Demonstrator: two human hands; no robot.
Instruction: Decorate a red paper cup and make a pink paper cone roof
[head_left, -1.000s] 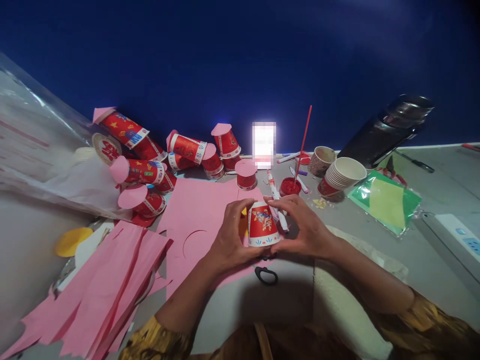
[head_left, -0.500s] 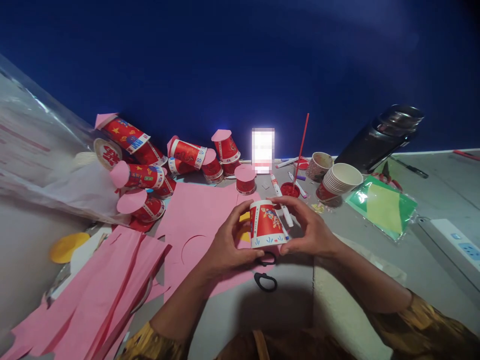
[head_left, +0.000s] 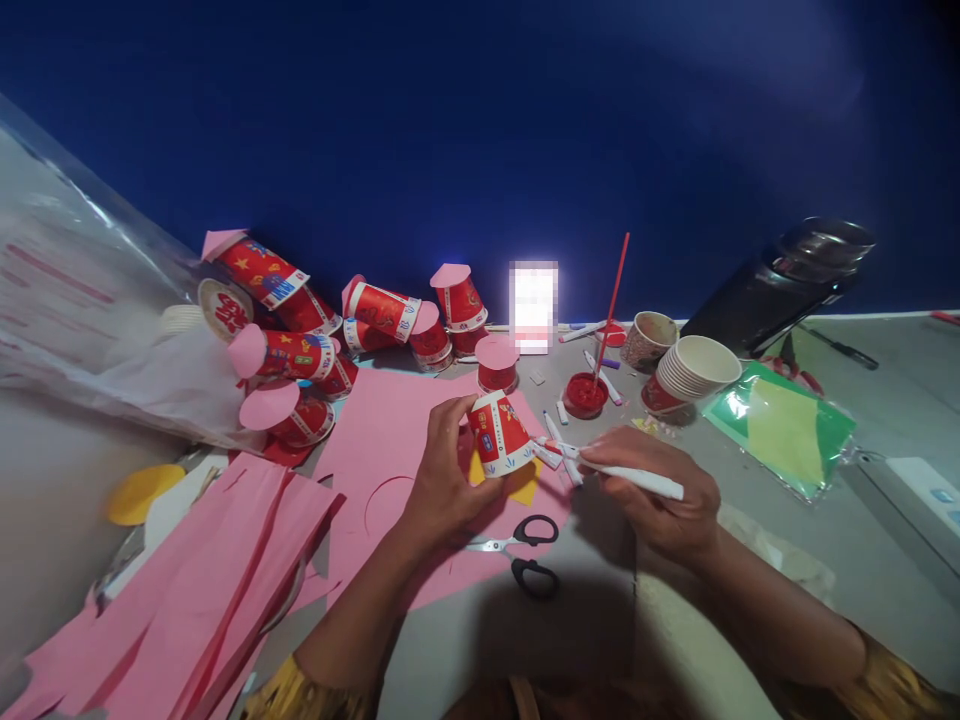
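Observation:
My left hand [head_left: 448, 468] grips a red paper cup [head_left: 500, 432], tilted and upside down, with blue marks on its white rim. In my right hand [head_left: 671, 495] is a white marker [head_left: 637, 478], its red tip pointing left near the cup's rim; whether it touches is hard to tell. Other markers [head_left: 568, 462] lie just behind. Black-handled scissors [head_left: 510, 546] rest partly on pink paper [head_left: 420, 570] below the cup. A yellow piece of paper [head_left: 525, 482] shows beneath the cup.
Several decorated cups with pink tops [head_left: 300, 352] stand or lean at the back left. Pink strips [head_left: 172, 570] lie at the left. Toward the right are a red paint dish [head_left: 586, 397], stacked cups [head_left: 694, 368], a black flask [head_left: 772, 285] and a green packet [head_left: 784, 425].
My right hand has let go of the cup, moved right and now holds a marker. The cup has tilted and shifted slightly left in my left hand. More of the scissors shows.

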